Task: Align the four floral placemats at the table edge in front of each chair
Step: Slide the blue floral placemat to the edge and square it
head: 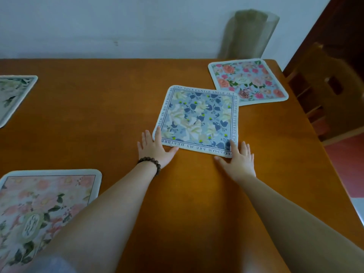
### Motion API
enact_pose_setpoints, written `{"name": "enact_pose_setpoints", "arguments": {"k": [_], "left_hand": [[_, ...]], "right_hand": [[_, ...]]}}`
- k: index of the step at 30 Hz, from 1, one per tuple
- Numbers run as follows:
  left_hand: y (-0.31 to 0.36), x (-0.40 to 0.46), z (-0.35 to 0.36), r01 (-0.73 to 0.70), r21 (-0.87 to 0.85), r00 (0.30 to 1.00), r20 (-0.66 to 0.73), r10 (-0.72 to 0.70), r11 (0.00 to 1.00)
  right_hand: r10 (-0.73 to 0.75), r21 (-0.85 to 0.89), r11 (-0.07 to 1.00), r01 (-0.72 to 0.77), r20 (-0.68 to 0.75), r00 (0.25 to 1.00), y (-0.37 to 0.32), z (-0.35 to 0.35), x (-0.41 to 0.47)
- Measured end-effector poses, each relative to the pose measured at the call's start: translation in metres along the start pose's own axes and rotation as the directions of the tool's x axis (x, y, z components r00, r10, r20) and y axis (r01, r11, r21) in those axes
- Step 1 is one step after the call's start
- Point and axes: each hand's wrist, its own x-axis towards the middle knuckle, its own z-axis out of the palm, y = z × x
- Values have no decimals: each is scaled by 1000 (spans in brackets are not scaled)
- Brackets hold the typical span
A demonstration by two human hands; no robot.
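Observation:
A blue floral placemat with a lettered border [199, 119] lies skewed near the middle right of the wooden table [98, 119]. My left hand [155, 148], with a bead bracelet on the wrist, lies flat with its fingers spread on the mat's near left corner. My right hand [239, 157] presses flat on the near right corner. A pink rose placemat [249, 81] lies at the far right corner, its near corner under the blue mat. A pale pink floral placemat [39, 209] sits at the near left. A green-white placemat [13, 95] is cut off at the left edge.
A wooden chair [331, 91] stands at the table's right side. Behind the table's far edge a chair back [248, 34] draped in grey-green cloth stands against a pale wall. Red floor shows beyond the right table edge.

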Motion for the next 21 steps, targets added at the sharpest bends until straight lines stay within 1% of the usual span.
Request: {"name": "enact_pose_setpoints", "arguments": {"k": [4,10,15,21], "left_hand": [[-2,16,8,-39,2,999,31,39,999],[-7,2,21,-84,39,996,-23,85,996],[-17,-31,26,-92,14,996,-14,92,996],[-35,-99,36,-89,35,996,27,88,995]], "right_hand": [[-1,-64,998,3,24,1000,-2,9,10],[-18,-75,997,18,1,1000,0,14,3],[-13,-75,997,16,34,999,4,15,-24],[-7,-86,996,14,84,996,13,21,-85]]}}
